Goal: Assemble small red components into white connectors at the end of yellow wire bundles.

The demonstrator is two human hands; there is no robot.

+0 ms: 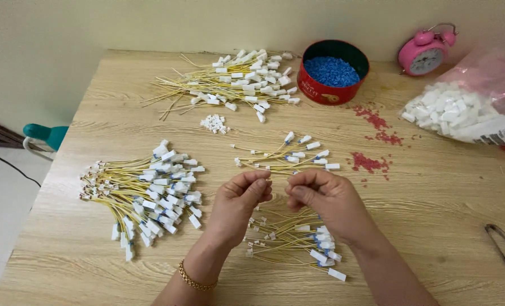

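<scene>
Clear plastic bag (462,116), seemingly white-labelled, far right; round red tin (333,72).

Your single head-worn camera is looking steeply down and forward over the wooden table (433,192), taking in nearly its whole top up to the pale wall (150,22) behind. It is sitting close above your left hand (238,204) and right hand (326,201), framing them low at centre.

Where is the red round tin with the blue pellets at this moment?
In the head view, the red tin stands at the table's far edge, right of centre, between the far pile of yellow wires and the pink alarm clock.
</scene>
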